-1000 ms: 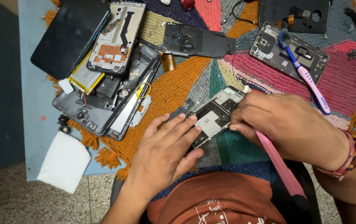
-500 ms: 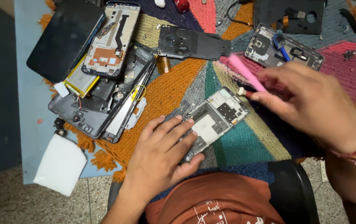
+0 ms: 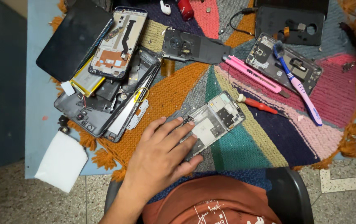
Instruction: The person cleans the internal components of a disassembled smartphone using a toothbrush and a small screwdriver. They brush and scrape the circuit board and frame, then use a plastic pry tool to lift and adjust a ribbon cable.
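One hand in shot for me right now: my left hand lies flat, fingers spread, pressing down on the opened phone frame mid-mat, near the counter's front edge. My right hand isn't in view, so can't tell what it's doing. That frame looks light and stiff but fragile, with the board exposed, so I'd grip it by the long side edges. Red screwdriver lies just beside it.

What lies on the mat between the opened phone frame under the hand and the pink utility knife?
In the head view, a small red-handled screwdriver lies on the mat between the phone frame under the left hand and the pink utility knife.
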